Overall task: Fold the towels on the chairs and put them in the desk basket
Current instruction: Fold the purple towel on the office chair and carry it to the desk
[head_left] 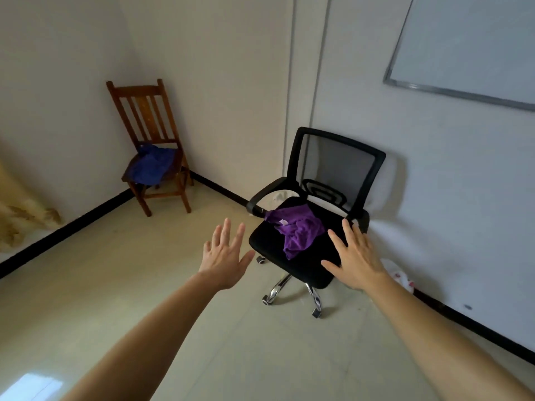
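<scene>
two towels waiting, both hands reaching for the first

a crumpled purple cloth towel (298,231) lies in a heap on the seat of the black mesh-backed office chair (335,166), near its left armrest. a second, crumpled blue cloth towel (152,166) sits on the seat of the brown wooden slat-back chair (144,117) in the far corner, well apart from the first. neither is folded, and the basket is not in view.

the person's left hand (224,256) hovers just left of the office chair's seat, fingers spread and holding nothing. the right hand (354,256), equally spread and empty, hovers over the seat's right front part, beside the purple towel.

this looks like the very first step: the approach to pick up. the next move calls for each grip to pinch an edge or corner of the purple towel, lift it and shake it flat for folding.

a framed whiteboard (469,47) hangs on the right wall.
</scene>
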`<action>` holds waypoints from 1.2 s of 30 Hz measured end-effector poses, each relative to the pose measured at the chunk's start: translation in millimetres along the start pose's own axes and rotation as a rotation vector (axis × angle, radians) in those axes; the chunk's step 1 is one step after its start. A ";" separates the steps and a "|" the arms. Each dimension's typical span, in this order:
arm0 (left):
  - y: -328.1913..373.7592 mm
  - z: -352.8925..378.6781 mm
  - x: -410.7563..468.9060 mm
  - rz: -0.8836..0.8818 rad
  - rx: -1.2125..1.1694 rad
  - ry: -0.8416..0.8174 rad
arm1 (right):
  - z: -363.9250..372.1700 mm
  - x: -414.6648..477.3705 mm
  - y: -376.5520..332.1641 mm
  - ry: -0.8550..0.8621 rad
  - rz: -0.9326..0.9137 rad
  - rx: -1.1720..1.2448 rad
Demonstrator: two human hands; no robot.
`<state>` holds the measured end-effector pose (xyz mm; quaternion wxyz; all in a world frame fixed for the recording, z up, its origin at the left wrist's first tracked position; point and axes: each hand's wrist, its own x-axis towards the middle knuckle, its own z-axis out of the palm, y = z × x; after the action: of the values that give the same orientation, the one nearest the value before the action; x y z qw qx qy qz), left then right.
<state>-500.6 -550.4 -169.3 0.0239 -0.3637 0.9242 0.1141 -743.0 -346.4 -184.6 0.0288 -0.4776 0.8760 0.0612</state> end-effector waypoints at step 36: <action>-17.2 289.9 617.9 0.170 -0.035 -0.597 | 300.2 548.7 99.5 -0.319 0.470 0.549</action>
<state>-953.9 -908.3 -533.2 0.2786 -0.2359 0.9013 0.2333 -1126.5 -709.7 -533.9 0.2765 -0.2229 0.9298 -0.0968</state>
